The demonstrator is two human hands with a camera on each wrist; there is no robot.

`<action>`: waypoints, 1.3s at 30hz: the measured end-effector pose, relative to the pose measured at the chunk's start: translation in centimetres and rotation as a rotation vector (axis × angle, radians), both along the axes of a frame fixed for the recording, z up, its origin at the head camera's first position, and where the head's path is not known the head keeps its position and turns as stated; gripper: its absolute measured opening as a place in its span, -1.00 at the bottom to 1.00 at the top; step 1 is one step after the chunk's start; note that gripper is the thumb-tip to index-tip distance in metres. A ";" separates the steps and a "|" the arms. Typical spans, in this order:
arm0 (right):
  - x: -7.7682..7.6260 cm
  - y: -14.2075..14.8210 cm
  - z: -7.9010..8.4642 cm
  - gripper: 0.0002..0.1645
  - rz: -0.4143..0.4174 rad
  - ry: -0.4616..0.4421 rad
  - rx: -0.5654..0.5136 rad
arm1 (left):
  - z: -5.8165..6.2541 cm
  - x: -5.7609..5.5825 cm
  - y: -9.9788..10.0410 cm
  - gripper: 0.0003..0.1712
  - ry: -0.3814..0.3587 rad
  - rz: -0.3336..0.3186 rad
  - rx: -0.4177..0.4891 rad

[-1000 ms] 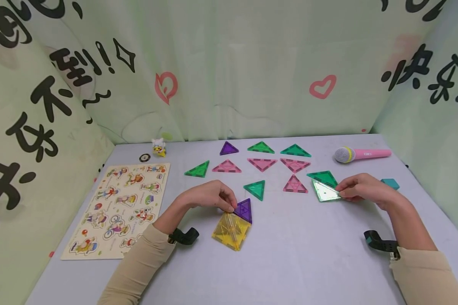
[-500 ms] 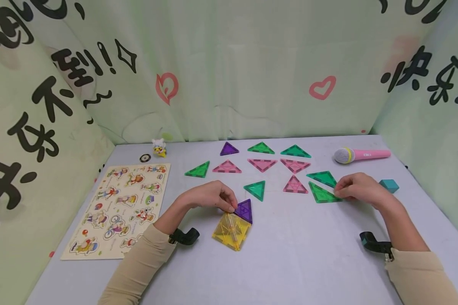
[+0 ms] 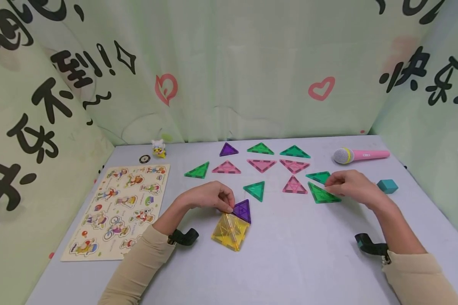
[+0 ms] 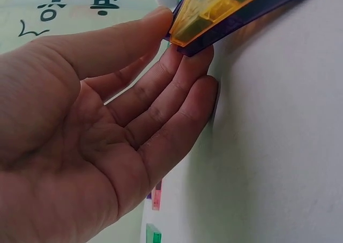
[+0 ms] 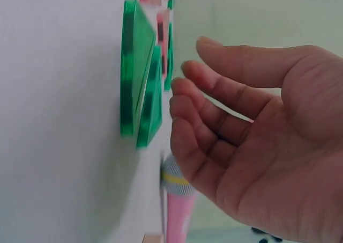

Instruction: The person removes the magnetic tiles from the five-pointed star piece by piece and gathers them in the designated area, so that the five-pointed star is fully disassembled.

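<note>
My left hand [image 3: 213,197] pinches the corner of a small build of magnetic tiles, thumb on one side and fingertips on the other. That build has a yellow part [image 3: 230,233] with a purple triangle tile [image 3: 243,210] at its back right; in the left wrist view, yellow tile [image 4: 214,9] faces overlap purple edges. Over on the right, my right hand [image 3: 353,186] hovers beside two green triangle tiles, a front one [image 3: 322,194] and a back one [image 3: 316,176]. The right wrist view shows its fingers [image 5: 185,130] relaxed, thumb apart, holding nothing.
Pink triangle tiles [image 3: 261,165], more green tiles [image 3: 255,190] and a purple tile [image 3: 228,149] lie loose behind. A pink toy microphone [image 3: 370,155] and teal block [image 3: 387,186] are at the right. Leftward lie a picture board [image 3: 118,207], a figurine [image 3: 158,148] and a black ring [image 3: 144,158].
The right hand has let go of the front green triangle tile, which has gone from tilted and glaring to lying flat. That hand has shifted left and slightly back. The left hand has stayed put.
</note>
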State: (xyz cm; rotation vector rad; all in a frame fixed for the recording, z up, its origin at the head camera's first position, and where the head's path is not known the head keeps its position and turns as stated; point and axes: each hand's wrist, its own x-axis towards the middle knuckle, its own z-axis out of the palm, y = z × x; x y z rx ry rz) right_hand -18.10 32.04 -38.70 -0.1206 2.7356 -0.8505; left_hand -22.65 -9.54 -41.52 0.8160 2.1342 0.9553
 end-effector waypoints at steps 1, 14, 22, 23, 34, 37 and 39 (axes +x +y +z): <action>0.1 -0.6 0.1 -0.66 0.019 0.009 -0.009 | 0.0 0.0 0.0 -0.95 -0.001 -0.001 -0.001; 1.2 -8.8 -1.8 -0.82 0.323 -0.064 -0.164 | 0.4 0.0 -0.2 -0.95 -0.022 0.075 -0.008; 1.7 -10.0 -2.7 -0.87 0.375 -0.048 -0.186 | 0.0 -0.3 -0.7 -0.94 -0.061 0.163 0.022; 1.8 -10.1 -2.7 -0.87 0.376 -0.049 -0.186 | 0.0 -0.3 -0.8 -0.94 -0.064 0.177 0.023; 1.8 -10.1 -2.8 -0.86 0.371 -0.069 -0.196 | -0.3 -1.1 -2.4 -0.92 -0.111 0.378 0.020; 1.8 -10.1 -2.8 -0.86 0.366 -0.072 -0.194 | -0.5 -1.3 -2.5 -0.91 -0.117 0.400 0.032; 1.8 -10.1 -2.8 -0.86 0.364 -0.073 -0.195 | -0.6 -1.4 -2.6 -0.90 -0.114 0.401 0.034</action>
